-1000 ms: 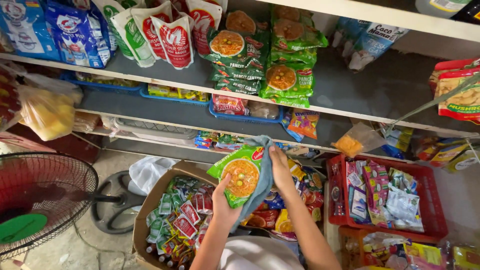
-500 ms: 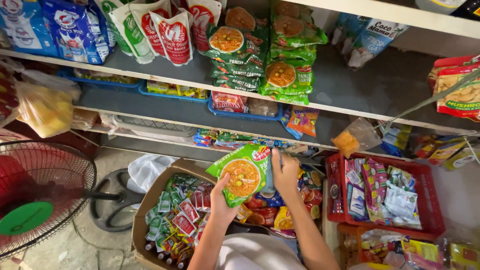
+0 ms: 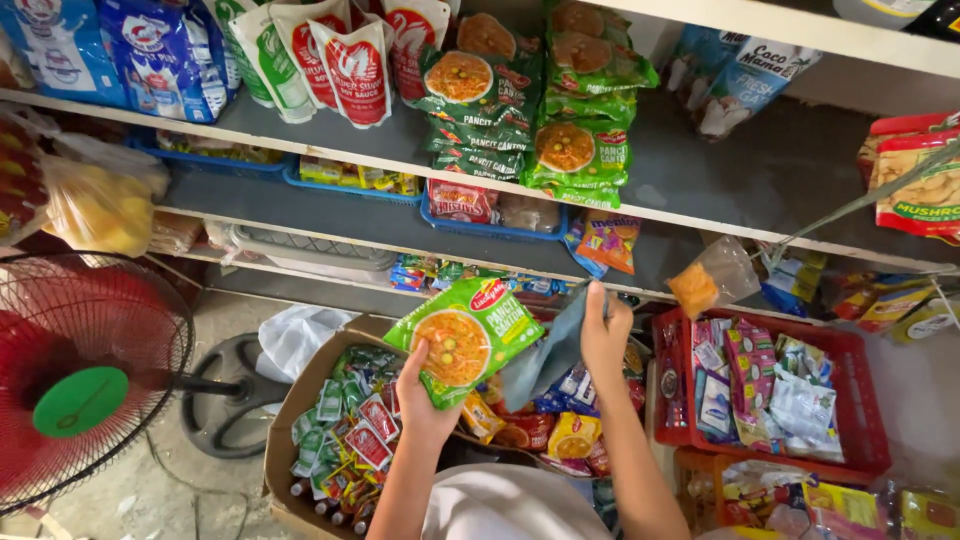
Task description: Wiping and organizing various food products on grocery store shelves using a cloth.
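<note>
One green noodle packet (image 3: 470,338) is being held up over the open cardboard box (image 3: 290,440), below the lowest shelf edge, and it is tilting so that its long axis is running from lower left to upper right, printed face turned up toward the camera. The left hand (image 3: 422,390) is pinching it at the lower edge, thumb on the front and fingers curled behind, which is probably why the packet is fanning upward and staying flat enough to be wiped. The right hand (image 3: 603,335) is closing around a grey-blue cloth (image 3: 548,355) that is hanging just beside the packet's right edge (whether the cloth is actually touching the wrapper cannot be told). Below, the box is holding small green and red sachets (image 3: 350,430), and a red crate (image 3: 860,420) of mixed sachets is sitting to the right. Matching green packets (image 3: 575,150) are lying stacked on the upper shelf, and a red fan (image 3: 80,390) is standing at the left.
</note>
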